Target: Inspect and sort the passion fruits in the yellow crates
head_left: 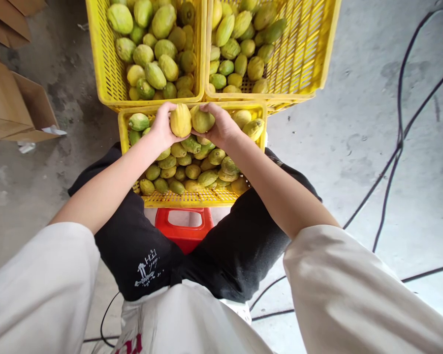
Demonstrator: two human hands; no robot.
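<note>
The left grip [163,125] clasps a yellow fruit [180,121] and the right grip [221,128] a greener fruit [203,120], above a crate [192,198].

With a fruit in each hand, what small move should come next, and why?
Probably move the greener fruit in the right hand to the far right crate: the left hand holds a yellower fruit, so neither is free, and that crate shows bare space on its right side.

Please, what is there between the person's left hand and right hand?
The head view shows a yellow fruit in the left hand and, beside it, a greener fruit in the right hand.
</note>
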